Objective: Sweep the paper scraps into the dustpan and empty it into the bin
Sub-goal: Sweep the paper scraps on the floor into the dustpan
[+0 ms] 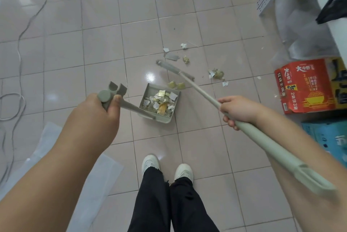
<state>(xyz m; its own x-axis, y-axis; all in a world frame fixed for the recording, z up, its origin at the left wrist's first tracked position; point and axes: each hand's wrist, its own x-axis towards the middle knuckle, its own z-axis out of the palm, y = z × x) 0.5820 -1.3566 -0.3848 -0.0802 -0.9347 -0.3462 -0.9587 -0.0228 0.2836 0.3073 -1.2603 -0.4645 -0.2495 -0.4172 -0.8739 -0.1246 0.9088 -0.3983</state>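
Observation:
A grey-green dustpan [150, 88] stands on the tiled floor ahead of my feet, with several white and gold paper scraps inside. My left hand [101, 107] grips the top of its long handle. My right hand [237, 108] grips the pale broom handle [266, 138], which runs up-left to the grey broom head [172, 68] beyond the pan. Loose paper scraps [176, 85] lie just past the pan's mouth. More scraps [216, 74] lie to the right of the head, and others [171, 56] lie just behind it.
A red noodle carton [304, 87] and a blue box [326, 135] stand at the right. A white cabinet with a black bag [332, 9] is at the far right. White cables [18, 51] run along the left. My white shoes [150, 162] are below the pan.

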